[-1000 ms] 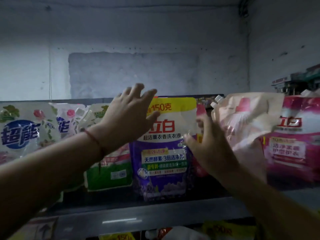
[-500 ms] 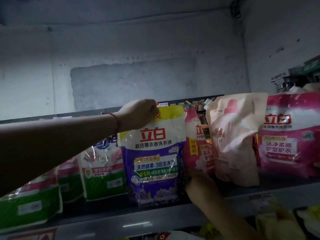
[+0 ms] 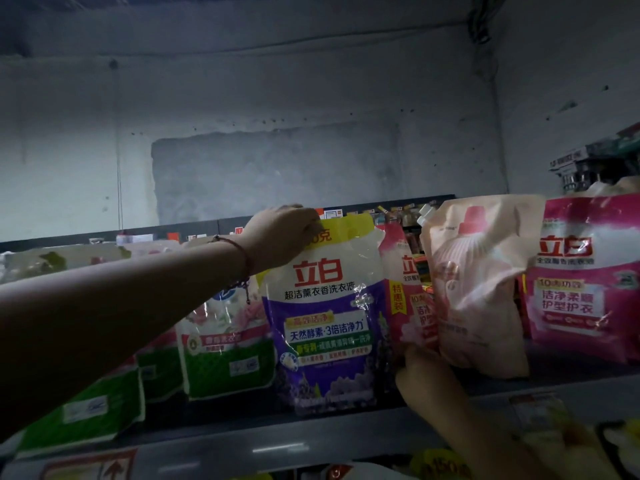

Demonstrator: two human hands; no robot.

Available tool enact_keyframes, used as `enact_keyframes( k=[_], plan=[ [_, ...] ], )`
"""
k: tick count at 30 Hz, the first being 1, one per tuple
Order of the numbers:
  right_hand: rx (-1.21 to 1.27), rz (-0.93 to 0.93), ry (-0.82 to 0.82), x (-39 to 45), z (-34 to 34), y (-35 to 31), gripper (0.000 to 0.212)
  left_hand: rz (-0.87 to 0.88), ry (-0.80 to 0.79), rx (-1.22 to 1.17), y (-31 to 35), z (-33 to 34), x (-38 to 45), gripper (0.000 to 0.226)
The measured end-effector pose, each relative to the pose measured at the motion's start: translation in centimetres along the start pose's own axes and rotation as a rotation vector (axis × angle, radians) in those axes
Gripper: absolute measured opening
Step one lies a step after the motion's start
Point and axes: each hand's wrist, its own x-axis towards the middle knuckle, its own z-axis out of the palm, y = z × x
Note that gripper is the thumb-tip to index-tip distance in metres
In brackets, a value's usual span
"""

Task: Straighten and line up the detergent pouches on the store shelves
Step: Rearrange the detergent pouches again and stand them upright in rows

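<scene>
Squishy refill pouches on a dim top shelf, one getting stood up straight

The left hand has its fingers curled over the top corner of the purple pouch, which stands at the front of the shelf between the green pouch and a narrow pink pouch. The right hand sits low at that pink pouch's bottom corner, but I can't tell if it's actually gripping. These look like soft, liquid-filled film bags, so I'd guess floppy, a bit heavy and slick; the stiff top seam or the base seems the best place to grab. The peach spouted pouch leans crumpled. The shelf is smooth metal against a bare grey wall, with poor light.
</scene>
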Motion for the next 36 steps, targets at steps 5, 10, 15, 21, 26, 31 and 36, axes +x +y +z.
enact_keyframes(
  k=[5, 10, 15, 21, 26, 31, 36],
  plan=[
    [-0.067, -0.041, 0.004, -1.3, -0.8, -0.8, 0.005, 0.084, -0.001, 0.214, -0.3, 1.0, -3.8, 0.068],
    [-0.253, -0.097, 0.014, -3.1, -3.0, -2.8, 0.018, 0.08, -0.103, 0.275, 0.3, 0.9, -8.1, 0.074],
    [-0.342, -0.26, 0.097, -4.9, -5.2, -6.1, 0.034, -0.002, -0.171, 0.091, 1.3, -0.3, -11.2, 0.071],
    [-0.561, -0.287, 0.06, -6.8, -7.5, -8.4, 0.063, -0.056, -0.317, -0.139, 2.8, -0.8, -14.7, 0.069],
    [-0.6, -0.243, -0.003, -8.5, -7.9, -7.5, 0.07, -0.075, -0.326, -0.284, 4.1, 1.1, -18.0, 0.071],
    [-0.511, -0.15, -0.018, -9.2, -10.1, -3.7, 0.069, 0.062, -0.213, -0.33, 7.7, 0.7, -16.6, 0.066],
    [-0.417, -0.05, 0.02, -8.0, -12.6, 1.8, 0.067, 0.139, -0.289, -0.282, 14.6, 1.5, -13.7, 0.066]
  ],
)
